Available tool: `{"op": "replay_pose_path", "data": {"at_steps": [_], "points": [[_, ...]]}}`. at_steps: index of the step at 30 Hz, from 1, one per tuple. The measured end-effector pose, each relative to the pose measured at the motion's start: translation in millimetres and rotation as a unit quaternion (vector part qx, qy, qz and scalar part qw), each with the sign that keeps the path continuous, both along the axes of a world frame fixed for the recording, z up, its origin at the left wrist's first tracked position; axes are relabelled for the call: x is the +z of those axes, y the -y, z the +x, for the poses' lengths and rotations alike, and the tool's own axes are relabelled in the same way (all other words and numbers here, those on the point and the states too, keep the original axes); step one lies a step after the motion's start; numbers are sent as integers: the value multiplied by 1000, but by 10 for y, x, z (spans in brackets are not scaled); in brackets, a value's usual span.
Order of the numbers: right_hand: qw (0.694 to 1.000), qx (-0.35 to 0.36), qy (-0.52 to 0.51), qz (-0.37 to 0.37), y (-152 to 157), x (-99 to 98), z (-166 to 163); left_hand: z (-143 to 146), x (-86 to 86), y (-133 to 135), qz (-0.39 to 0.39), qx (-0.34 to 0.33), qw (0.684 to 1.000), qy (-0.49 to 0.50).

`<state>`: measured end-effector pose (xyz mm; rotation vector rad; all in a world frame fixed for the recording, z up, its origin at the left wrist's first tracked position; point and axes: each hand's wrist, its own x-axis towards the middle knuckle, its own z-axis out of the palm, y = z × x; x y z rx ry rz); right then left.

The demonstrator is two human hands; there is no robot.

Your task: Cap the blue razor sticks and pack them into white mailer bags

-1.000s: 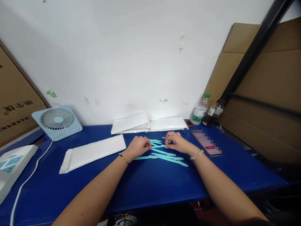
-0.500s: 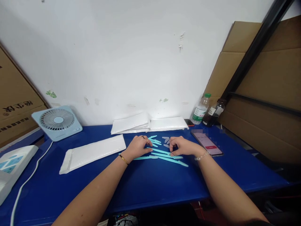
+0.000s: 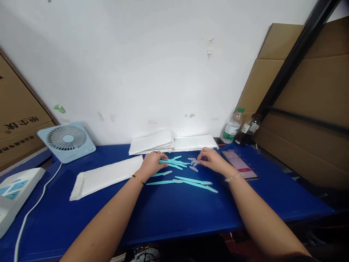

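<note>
Left hand: grip pinched round the left ends of a crossed bunch of turquoise sticks, which sits mid-worktop, between the two hands. Right hand: thumb and fingers bent together at a small pile of clear pieces, just right of the bunch; cannot tell if the grip has one or only touches. Loose turquoise stick just below the left hand, part hidden; more loose sticks lie nearer the person, some with pale clear tips.

White packet flat, slanted, left of the left hand. White packet stacks at the back, by the wall. Phone, screen lit, lies right of the right hand, second dark device behind. Green-capped bottle and dark-liquid bottle stand back right. Blue fan back left, white block with blue panels at left edge.
</note>
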<state>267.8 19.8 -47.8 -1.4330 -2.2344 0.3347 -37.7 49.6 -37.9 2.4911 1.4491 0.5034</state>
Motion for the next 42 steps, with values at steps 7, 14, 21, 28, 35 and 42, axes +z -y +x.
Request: {"op": "replay_pose_path", "data": {"at_steps": [7,14,21,28,35,42], "points": [[999,-7,-31,10,13,-17,-44,-266,140,90,-151,-52,982,-102],[990,74,-103,-56,140,48,-367,-14,85,163,-128,-73,989,-30],[985,80,-138,-71,123,9,-507,223,37,168,4,-95,995,-22],[990,-31,-106,-83,63,45,-154,107,-56,58,48,-33,998,-32],[961,100,30,-258,251,251,19,95,-73,102,-1,-59,998,12],[974,105,-12,-198,193,99,-152,135,-21,190,-21,-96,994,39]]}}
